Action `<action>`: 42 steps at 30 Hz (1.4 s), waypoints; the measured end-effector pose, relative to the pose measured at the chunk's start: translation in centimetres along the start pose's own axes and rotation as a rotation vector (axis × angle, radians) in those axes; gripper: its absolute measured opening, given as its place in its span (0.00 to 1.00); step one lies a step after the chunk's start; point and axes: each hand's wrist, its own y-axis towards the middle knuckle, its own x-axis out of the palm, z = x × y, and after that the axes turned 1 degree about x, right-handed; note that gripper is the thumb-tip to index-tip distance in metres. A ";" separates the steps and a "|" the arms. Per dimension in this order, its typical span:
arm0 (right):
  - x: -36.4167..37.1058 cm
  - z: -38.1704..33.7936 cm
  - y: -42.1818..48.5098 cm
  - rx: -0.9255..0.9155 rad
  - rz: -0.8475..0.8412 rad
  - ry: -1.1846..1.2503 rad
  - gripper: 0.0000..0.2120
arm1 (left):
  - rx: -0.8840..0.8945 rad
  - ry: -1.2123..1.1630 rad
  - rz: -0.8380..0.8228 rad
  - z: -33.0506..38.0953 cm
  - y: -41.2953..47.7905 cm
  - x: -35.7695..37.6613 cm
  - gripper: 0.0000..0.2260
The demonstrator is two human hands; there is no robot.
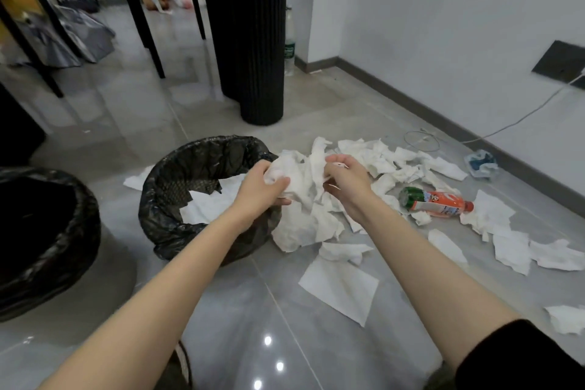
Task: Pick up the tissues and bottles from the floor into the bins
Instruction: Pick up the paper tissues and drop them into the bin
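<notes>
My left hand (262,188) and my right hand (346,182) both grip a bunch of white tissues (304,187) held just right of the near bin's rim. That bin (164,199) is lined with a black bag and has white tissues inside. A second black-lined bin (41,237) stands at the left edge. An orange-labelled bottle (438,203) with a green end lies on its side among several loose tissues (342,288) scattered over the grey floor to the right.
A black ribbed column (253,41) rises behind the bins, with a clear bottle (289,47) upright beside it. Black chair legs (148,25) stand at the back left. A white cable (512,123) runs along the right wall, near a blue-and-white wrapper (481,163).
</notes>
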 end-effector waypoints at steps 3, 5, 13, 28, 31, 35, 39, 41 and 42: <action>4.0 -0.9 0.4 -0.013 -0.119 0.087 0.11 | 0.024 0.082 0.107 0.4 0.7 -3.7 0.07; 6.8 -0.9 0.4 -0.016 -0.204 0.069 0.11 | 0.022 0.135 0.164 -0.1 1.1 -6.2 0.07; 14.3 2.5 2.5 0.002 -0.298 -0.251 0.17 | -0.110 0.413 0.180 -3.6 3.6 -12.7 0.13; 10.7 2.7 2.7 -0.529 -0.156 -0.707 0.17 | 0.070 0.557 0.152 -2.4 3.8 -9.7 0.21; 8.2 2.6 2.2 -0.497 -0.090 -0.660 0.17 | 0.132 0.581 0.100 -1.4 3.2 -7.1 0.21; 4.2 3.2 1.8 -0.432 0.008 -0.642 0.17 | 0.225 0.640 0.018 -0.8 2.3 -3.2 0.20; -0.6 5.0 1.9 -0.311 0.096 -0.621 0.17 | 0.268 0.651 -0.148 -1.6 1.5 1.1 0.20; -2.5 6.0 2.0 -0.262 0.111 -0.667 0.16 | 0.272 0.688 -0.213 -2.3 1.3 2.7 0.21; -3.4 6.6 2.0 -0.236 0.115 -0.699 0.16 | 0.267 0.703 -0.238 -2.8 1.3 3.5 0.21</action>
